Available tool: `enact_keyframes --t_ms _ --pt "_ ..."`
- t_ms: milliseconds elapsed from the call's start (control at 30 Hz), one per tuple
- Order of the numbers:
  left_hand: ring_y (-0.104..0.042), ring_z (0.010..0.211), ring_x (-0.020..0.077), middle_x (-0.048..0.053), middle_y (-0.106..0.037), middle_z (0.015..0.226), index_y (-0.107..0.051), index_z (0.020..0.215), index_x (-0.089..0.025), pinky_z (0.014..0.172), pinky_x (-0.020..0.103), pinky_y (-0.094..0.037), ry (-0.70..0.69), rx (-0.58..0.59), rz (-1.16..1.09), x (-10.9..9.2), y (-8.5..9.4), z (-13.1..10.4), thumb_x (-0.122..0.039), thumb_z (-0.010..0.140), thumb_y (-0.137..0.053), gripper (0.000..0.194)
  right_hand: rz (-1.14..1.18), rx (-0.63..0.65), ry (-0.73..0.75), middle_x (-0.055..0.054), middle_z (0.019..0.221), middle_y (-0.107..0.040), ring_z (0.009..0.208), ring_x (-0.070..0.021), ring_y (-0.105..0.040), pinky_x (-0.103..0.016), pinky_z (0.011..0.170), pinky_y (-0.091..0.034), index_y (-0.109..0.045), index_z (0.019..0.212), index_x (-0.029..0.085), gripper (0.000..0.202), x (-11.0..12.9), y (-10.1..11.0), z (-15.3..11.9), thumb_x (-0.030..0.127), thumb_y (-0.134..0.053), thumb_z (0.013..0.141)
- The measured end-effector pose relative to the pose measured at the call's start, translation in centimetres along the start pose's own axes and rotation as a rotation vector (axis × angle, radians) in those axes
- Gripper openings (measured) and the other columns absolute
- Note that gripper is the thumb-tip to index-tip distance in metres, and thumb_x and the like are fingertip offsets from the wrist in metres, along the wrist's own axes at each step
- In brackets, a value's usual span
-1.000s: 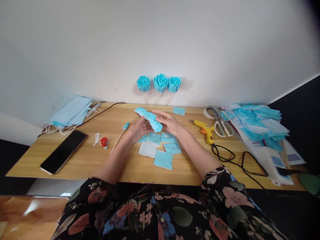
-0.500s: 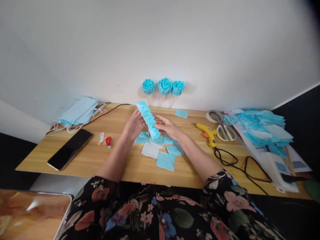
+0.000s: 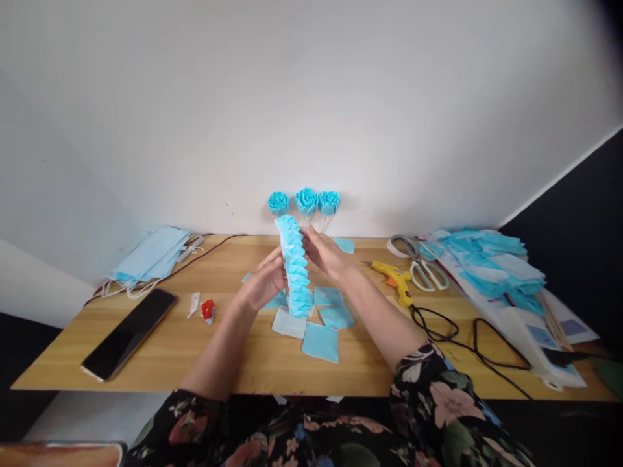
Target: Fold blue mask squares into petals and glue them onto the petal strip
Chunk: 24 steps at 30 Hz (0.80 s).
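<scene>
Between my hands a long pleated strip of blue fabric point(image 3: 296, 269) with zigzag folds is held up nearly vertical over the table. My left hand point(image 3: 265, 279) grips its left edge about midway, the fingers partly behind it. At the upper right edge, my right hand point(image 3: 325, 251) pinches the strip. Below it lie several cut fabric squares, among them a blue square point(image 3: 321, 342) and a white square point(image 3: 289, 322). Three blue fabric flowers on sticks, the middle flower point(image 3: 307, 202) among them, lean against the wall behind.
A yellow glue gun point(image 3: 396, 280), scissors point(image 3: 428, 275) and a tape roll point(image 3: 403, 246) lie to the right, before a heap of blue and white fabric point(image 3: 487, 263). On the left are face masks point(image 3: 153, 256), a phone point(image 3: 129, 334) and a red scrap point(image 3: 207, 309). A black cord point(image 3: 440, 337) trails rightward.
The strip has turned from a slant to nearly upright. My right hand has moved up along its edge. The whole view has tilted upward, so the table sits lower.
</scene>
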<state>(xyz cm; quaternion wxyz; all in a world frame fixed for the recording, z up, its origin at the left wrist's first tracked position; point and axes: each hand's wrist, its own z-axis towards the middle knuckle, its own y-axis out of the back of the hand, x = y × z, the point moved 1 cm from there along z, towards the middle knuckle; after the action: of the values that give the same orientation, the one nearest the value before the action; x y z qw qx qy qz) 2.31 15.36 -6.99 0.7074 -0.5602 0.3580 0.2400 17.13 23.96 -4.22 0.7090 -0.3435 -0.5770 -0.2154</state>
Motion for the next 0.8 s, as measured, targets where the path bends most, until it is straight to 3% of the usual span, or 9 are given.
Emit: enact_keyframes --t_ms 133,400,533,667,800 --pt "-0.075 0.096 0.0254 0.013 -0.075 0.116 -0.063 0.129 -0.019 0.079 0.032 -0.058 0.061 0.038 0.014 0.5 -0.4 -0.4 -0.035 0.089 -0.072 0.044 0.009 -0.014 0.087 0.006 0.067 -0.057 0.049 -0.0078 -0.044 -0.023 0.049 -0.04 -0.066 0.113 0.02 0.046 1.9 -0.8 -0.5 0.048 -0.079 0.078" --pt "-0.072 0.084 0.022 0.013 -0.075 0.106 -0.068 0.125 -0.019 0.071 0.03 -0.055 0.026 0.065 0.178 -1.7 -3.1 -0.5 -0.052 0.083 -0.076 0.053 -0.091 -0.062 0.151 0.007 0.064 -0.058 0.045 -0.0087 -0.045 -0.025 0.042 -0.038 -0.066 0.109 0.018 0.042 4.6 -1.5 -2.4 0.043 -0.077 0.078" --pt "-0.068 0.078 0.0182 0.008 -0.075 0.093 -0.074 0.112 -0.016 0.072 0.029 -0.053 -0.074 -0.087 0.424 -3.4 -5.2 0.8 -0.051 0.082 -0.077 0.047 -0.132 -0.113 0.215 0.004 0.069 -0.06 0.054 -0.0083 -0.047 -0.023 0.05 -0.041 -0.068 0.1 0.018 0.037 6.0 -1.7 -3.1 0.044 -0.078 0.076" --pt "-0.063 0.069 0.0157 0.005 -0.072 0.077 -0.076 0.09 -0.013 0.067 0.027 -0.05 -0.176 -0.231 0.585 -3.7 -6.9 2.0 -0.056 0.077 -0.077 0.045 -0.155 -0.096 0.297 0.0 0.077 -0.063 0.066 -0.011 -0.052 -0.024 0.059 -0.045 -0.07 0.095 0.019 0.033 6.8 -1.1 -3.4 0.048 -0.073 0.081" --pt "-0.061 0.065 0.0163 0.004 -0.069 0.071 -0.074 0.082 -0.013 0.063 0.027 -0.049 -0.161 -0.237 0.682 -3.3 -7.9 2.2 -0.059 0.076 -0.076 0.047 -0.15 -0.202 0.366 -0.002 0.091 -0.07 0.077 -0.0144 -0.06 -0.027 0.067 -0.05 -0.072 0.115 0.022 0.045 7.4 -0.1 -3.6 0.051 -0.073 0.081"
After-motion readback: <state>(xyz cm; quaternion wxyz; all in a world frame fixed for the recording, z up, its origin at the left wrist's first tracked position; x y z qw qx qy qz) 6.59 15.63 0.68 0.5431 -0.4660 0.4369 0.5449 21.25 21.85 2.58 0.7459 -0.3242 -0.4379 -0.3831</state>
